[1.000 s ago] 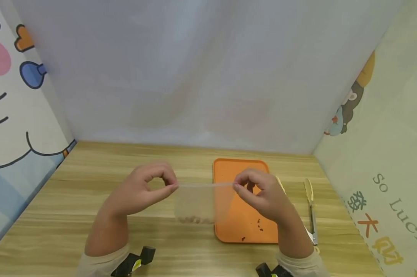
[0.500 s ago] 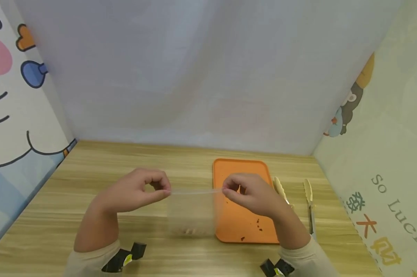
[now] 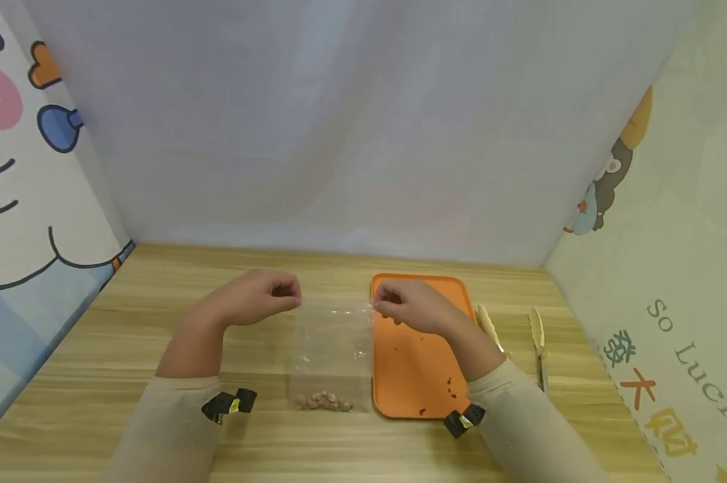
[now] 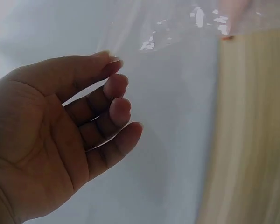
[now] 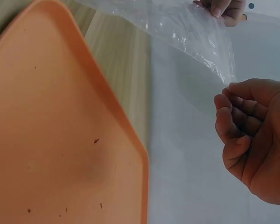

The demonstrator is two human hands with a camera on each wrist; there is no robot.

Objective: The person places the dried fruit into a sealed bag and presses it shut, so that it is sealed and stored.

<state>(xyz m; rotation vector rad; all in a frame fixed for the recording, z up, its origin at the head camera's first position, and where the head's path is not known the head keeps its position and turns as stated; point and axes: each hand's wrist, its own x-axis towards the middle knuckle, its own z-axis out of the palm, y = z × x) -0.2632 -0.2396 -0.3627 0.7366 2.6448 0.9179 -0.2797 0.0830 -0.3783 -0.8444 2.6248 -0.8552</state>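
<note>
A clear plastic bag [image 3: 333, 342] is stretched between the two hands in the head view, with several small brownish pieces [image 3: 324, 401] gathered along its bottom. My left hand [image 3: 261, 297] pinches one top corner between thumb and forefinger; in the left wrist view the other fingers of the left hand [image 4: 60, 116] are loosely bent. The opposite top corner is pinched by my right hand [image 3: 412, 305], and the right wrist view shows the right hand [image 5: 261, 130] with thumb and forefinger meeting at the plastic. What the small pieces are I cannot tell.
An orange tray [image 3: 420, 376] with dark crumbs lies right of the bag, partly under the right forearm. Beyond it are yellow-tipped tongs [image 3: 541, 355] and another yellow-tipped end [image 3: 487, 325], partly hidden by the arm. A pale wall stands behind the table [image 3: 176, 268].
Both hands have moved up and away from the body in the head view, and the bag now shows its broad side. The right hand has also shifted left since the first frame.
</note>
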